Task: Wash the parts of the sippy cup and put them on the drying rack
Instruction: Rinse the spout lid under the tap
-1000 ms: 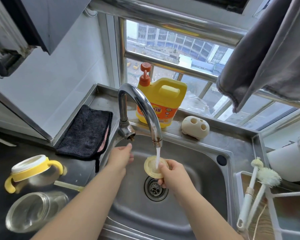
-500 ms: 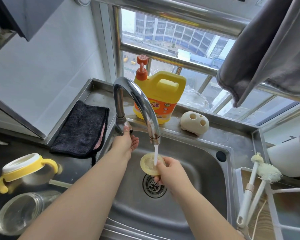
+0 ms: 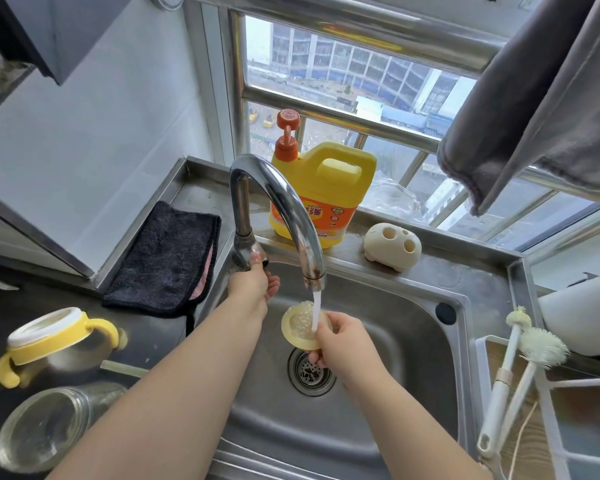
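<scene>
My right hand [image 3: 343, 344] pinches a pale yellow round silicone disc [image 3: 300, 329] under the running water from the faucet [image 3: 274, 195], over the sink [image 3: 413, 358] drain. At the faucet's base, my left hand [image 3: 252, 284] grips the tap handle. On the dark counter to the left lie the yellow-handled cup lid [image 3: 49, 341], a clear glass cup body [image 3: 45, 431] on its side, and a pale straw [image 3: 122, 368]. The white drying rack [image 3: 548, 393] stands at the right edge.
A yellow detergent jug [image 3: 326, 192] and a cream holder with holes [image 3: 392, 242] sit on the ledge behind the sink. A black cloth [image 3: 167, 261] lies to the left. Two white brushes [image 3: 513, 372] lean on the rack. A grey towel [image 3: 534, 98] hangs at the upper right.
My left hand rose from beside the disc to the tap handle and now grips it. My right hand keeps the disc under the stream.
</scene>
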